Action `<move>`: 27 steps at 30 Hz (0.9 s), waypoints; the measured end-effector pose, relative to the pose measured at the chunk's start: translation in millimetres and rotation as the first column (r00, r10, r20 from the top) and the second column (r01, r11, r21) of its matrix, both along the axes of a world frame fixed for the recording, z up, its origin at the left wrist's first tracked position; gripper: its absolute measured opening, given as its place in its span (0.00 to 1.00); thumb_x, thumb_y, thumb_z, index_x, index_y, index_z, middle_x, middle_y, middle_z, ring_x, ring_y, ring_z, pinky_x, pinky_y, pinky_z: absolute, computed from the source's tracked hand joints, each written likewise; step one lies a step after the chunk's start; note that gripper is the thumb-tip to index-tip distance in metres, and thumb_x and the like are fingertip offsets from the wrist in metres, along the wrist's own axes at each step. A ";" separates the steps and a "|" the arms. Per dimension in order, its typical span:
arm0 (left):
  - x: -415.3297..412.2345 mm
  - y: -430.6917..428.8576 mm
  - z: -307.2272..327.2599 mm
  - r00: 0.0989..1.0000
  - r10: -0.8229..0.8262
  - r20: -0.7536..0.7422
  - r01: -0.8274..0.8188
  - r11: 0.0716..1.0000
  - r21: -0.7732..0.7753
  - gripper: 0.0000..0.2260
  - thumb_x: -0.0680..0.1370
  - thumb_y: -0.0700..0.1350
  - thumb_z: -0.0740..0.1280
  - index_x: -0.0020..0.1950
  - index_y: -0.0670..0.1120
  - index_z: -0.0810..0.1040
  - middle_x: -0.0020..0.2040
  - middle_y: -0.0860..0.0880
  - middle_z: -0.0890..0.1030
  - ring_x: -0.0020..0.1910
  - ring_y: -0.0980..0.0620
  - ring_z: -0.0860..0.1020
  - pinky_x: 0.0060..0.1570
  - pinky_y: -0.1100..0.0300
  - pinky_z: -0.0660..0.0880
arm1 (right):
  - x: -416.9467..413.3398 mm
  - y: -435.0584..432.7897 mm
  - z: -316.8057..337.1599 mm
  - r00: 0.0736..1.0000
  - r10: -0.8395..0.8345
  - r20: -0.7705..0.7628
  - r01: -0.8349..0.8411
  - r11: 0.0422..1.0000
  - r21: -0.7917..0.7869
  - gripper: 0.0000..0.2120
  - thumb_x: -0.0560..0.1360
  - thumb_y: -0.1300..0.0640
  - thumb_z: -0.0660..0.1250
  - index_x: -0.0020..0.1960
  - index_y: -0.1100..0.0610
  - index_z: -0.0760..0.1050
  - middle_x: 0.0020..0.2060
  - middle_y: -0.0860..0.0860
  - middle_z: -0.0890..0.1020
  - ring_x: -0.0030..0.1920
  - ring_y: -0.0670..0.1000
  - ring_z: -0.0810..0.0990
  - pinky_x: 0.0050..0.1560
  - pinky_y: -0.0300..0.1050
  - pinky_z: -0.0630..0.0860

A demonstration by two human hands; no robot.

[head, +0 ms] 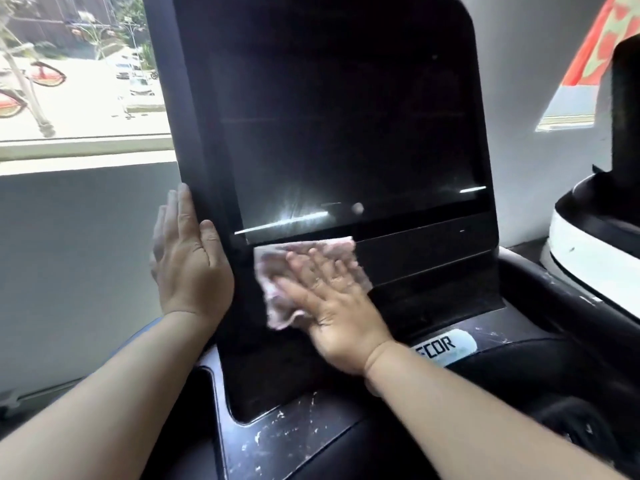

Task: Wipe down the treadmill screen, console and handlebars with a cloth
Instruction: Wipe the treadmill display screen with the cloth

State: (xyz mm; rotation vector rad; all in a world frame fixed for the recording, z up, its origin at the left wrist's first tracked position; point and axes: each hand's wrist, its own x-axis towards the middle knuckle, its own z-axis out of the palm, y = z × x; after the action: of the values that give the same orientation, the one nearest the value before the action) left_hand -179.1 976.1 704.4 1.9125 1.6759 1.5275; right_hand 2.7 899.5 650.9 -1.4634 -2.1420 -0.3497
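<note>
The treadmill's tall dark screen (346, 116) fills the middle of the view, switched off and reflecting streaks of light near its lower edge. A pale pink cloth (277, 268) lies flat on the black panel just under the screen. My right hand (332, 299) presses it there with straight, spread fingers. My left hand (188, 258) rests flat against the screen housing's left edge, fingers straight and pointing up. The black console (304, 434) below is scuffed with white marks. No handlebars can be made out.
A neighbouring white and black machine (595, 244) stands close at the right. A window (76, 71) on the left looks out on a street with parked cars, above a grey wall. A logo plate (446, 344) sits on the console right of my wrist.
</note>
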 end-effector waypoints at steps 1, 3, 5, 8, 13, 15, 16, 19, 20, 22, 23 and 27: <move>-0.7 -2.7 2.7 0.997 0.015 -0.072 -0.014 1.000 0.013 0.23 0.83 0.47 0.52 0.78 0.54 0.54 0.78 0.52 0.55 0.77 0.53 0.50 0.73 0.55 0.46 | 26.0 -0.3 0.6 0.997 -0.070 -0.024 0.070 0.998 0.002 0.29 0.75 0.49 0.59 0.75 0.42 0.58 0.76 0.46 0.56 0.76 0.46 0.46 0.75 0.49 0.42; 4.1 -8.5 10.5 0.981 0.022 -0.191 -0.001 0.994 0.110 0.24 0.81 0.46 0.53 0.78 0.54 0.56 0.79 0.52 0.54 0.77 0.53 0.49 0.73 0.57 0.42 | 74.7 -1.8 10.3 0.896 -0.363 -0.257 0.337 0.931 -0.143 0.30 0.78 0.52 0.57 0.77 0.43 0.51 0.78 0.48 0.50 0.76 0.46 0.42 0.75 0.51 0.43; 17.5 -10.1 14.8 0.956 0.000 -0.294 0.056 0.982 0.183 0.24 0.80 0.46 0.55 0.77 0.52 0.57 0.78 0.50 0.55 0.77 0.52 0.50 0.73 0.57 0.39 | 92.6 1.5 21.3 0.576 -0.657 -0.485 0.532 0.753 -0.388 0.28 0.82 0.52 0.53 0.78 0.50 0.45 0.78 0.50 0.41 0.76 0.49 0.37 0.76 0.53 0.40; 42.3 -9.6 16.5 0.894 0.010 -0.449 0.097 0.972 0.216 0.24 0.80 0.46 0.56 0.77 0.52 0.59 0.78 0.51 0.57 0.77 0.52 0.51 0.74 0.52 0.41 | 49.5 5.5 24.5 0.648 -0.604 -0.465 0.486 0.797 -0.357 0.28 0.81 0.50 0.48 0.78 0.50 0.45 0.76 0.49 0.35 0.75 0.52 0.30 0.74 0.56 0.34; 48.8 2.9 38.0 0.793 0.069 -0.606 0.091 0.969 0.231 0.24 0.79 0.47 0.55 0.77 0.50 0.60 0.78 0.49 0.56 0.77 0.50 0.52 0.74 0.50 0.40 | 51.4 -5.4 6.6 0.993 0.095 -0.073 -0.101 0.992 -0.074 0.30 0.76 0.48 0.55 0.76 0.40 0.49 0.76 0.41 0.50 0.76 0.43 0.37 0.73 0.44 0.31; 48.1 6.7 45.0 0.764 0.077 -0.640 0.069 0.977 0.200 0.25 0.80 0.49 0.54 0.77 0.50 0.58 0.79 0.50 0.54 0.77 0.50 0.50 0.73 0.51 0.39 | 106.8 2.7 8.5 0.988 -0.092 -0.123 0.092 0.996 -0.008 0.32 0.75 0.50 0.55 0.76 0.40 0.48 0.76 0.42 0.52 0.76 0.42 0.39 0.74 0.43 0.33; 48.7 7.7 46.6 0.755 0.096 -0.649 0.040 0.981 0.192 0.25 0.80 0.50 0.53 0.77 0.51 0.58 0.79 0.50 0.53 0.77 0.50 0.50 0.73 0.52 0.38 | 133.4 10.4 15.5 0.914 -0.291 -0.284 0.291 0.956 -0.041 0.31 0.76 0.50 0.55 0.76 0.40 0.48 0.77 0.44 0.51 0.76 0.43 0.41 0.74 0.45 0.34; 54.6 10.8 47.1 0.705 0.183 -0.685 -0.035 0.974 0.223 0.25 0.80 0.52 0.51 0.77 0.50 0.59 0.79 0.49 0.56 0.77 0.50 0.52 0.74 0.52 0.40 | 152.7 48.8 59.8 0.347 -0.697 -0.628 0.629 0.669 -0.395 0.28 0.79 0.42 0.49 0.77 0.47 0.54 0.78 0.51 0.51 0.77 0.54 0.46 0.75 0.60 0.44; 57.8 13.0 48.1 0.691 0.198 -0.695 -0.045 0.972 0.232 0.25 0.79 0.52 0.51 0.77 0.49 0.59 0.78 0.49 0.56 0.77 0.50 0.52 0.74 0.52 0.40 | 135.2 58.1 73.8 0.405 -0.696 -0.592 0.595 0.693 -0.407 0.28 0.79 0.39 0.47 0.77 0.46 0.54 0.78 0.50 0.49 0.77 0.55 0.44 0.74 0.62 0.42; 62.3 19.3 53.3 0.665 0.224 -0.712 -0.061 0.967 0.247 0.26 0.79 0.52 0.52 0.77 0.48 0.59 0.78 0.49 0.57 0.77 0.50 0.52 0.74 0.52 0.41 | 90.0 57.5 79.0 0.810 -0.398 -0.430 0.343 0.917 -0.202 0.27 0.79 0.39 0.46 0.77 0.42 0.52 0.77 0.44 0.42 0.76 0.51 0.35 0.73 0.58 0.32; 62.8 23.1 57.1 0.653 0.246 -0.716 -0.076 0.962 0.261 0.26 0.79 0.53 0.52 0.77 0.48 0.59 0.78 0.49 0.58 0.77 0.50 0.52 0.74 0.51 0.42 | 72.6 51.0 69.2 0.940 -0.133 -0.315 0.111 0.990 -0.086 0.25 0.79 0.39 0.48 0.76 0.39 0.53 0.76 0.42 0.41 0.76 0.49 0.33 0.73 0.55 0.30; 54.9 33.3 66.5 0.654 0.303 -0.693 -0.155 0.951 0.269 0.27 0.78 0.55 0.52 0.76 0.50 0.61 0.77 0.48 0.59 0.77 0.49 0.55 0.74 0.48 0.45 | 124.9 54.9 52.8 0.912 0.321 0.255 -0.349 0.935 0.070 0.23 0.77 0.41 0.56 0.71 0.39 0.66 0.75 0.44 0.61 0.77 0.52 0.53 0.75 0.55 0.43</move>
State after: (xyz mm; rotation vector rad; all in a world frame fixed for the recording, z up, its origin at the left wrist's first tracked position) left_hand -124.2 1009.4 770.9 2.7593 2.2079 1.0457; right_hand 127.7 954.5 703.7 -1.0039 -2.4689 -0.5326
